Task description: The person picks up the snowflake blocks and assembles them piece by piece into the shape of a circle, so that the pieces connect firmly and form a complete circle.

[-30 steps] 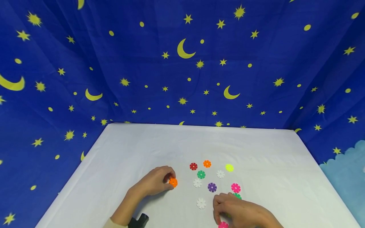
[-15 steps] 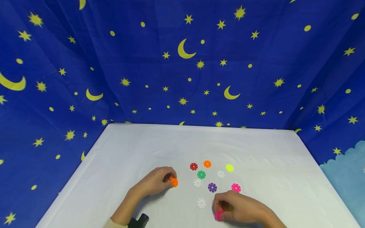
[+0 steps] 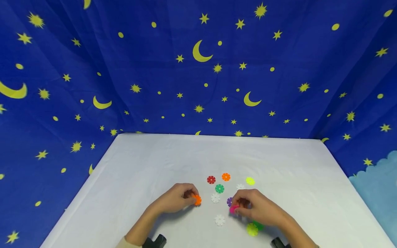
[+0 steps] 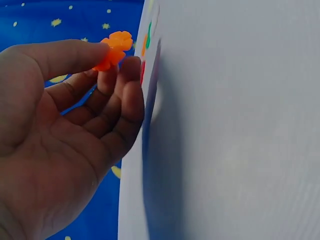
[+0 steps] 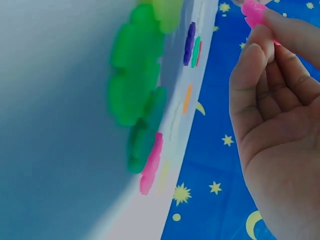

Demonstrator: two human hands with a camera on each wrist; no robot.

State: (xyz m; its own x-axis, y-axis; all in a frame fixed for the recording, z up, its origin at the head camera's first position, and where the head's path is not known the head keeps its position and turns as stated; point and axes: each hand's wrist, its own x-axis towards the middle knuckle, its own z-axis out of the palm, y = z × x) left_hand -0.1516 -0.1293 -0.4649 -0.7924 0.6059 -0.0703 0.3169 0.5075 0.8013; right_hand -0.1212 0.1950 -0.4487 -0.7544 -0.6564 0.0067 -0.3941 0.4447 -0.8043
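Note:
Between thumb and fingers, my left hand [image 3: 177, 199] pinches an orange notched plastic disc [image 3: 197, 200], seen tilted in the left wrist view as an orange disc [image 4: 120, 41]. My right hand [image 3: 260, 207] pinches a pink notched disc [image 3: 234, 209]; the right wrist view shows this pink disc [image 5: 254, 13] at its top edge. Just behind the right fingers lies a purple disc [image 3: 229, 202], partly covered. A yellow-green disc [image 3: 252, 229] and a green disc [image 3: 259, 225] lie under the right wrist. The two held discs are apart.
On the white tabletop [image 3: 149, 155] lie a red disc [image 3: 211, 179], a second orange disc [image 3: 226, 177], a yellow disc [image 3: 250, 181], a teal-green disc [image 3: 219, 188] and several white discs [image 3: 220, 220]. A blue star-patterned curtain [image 3: 173, 75] stands behind the table.
My right hand has taken up the pink disc and moved it away from the near edge, uncovering the yellow-green disc. My left hand has shifted slightly right with the orange disc.

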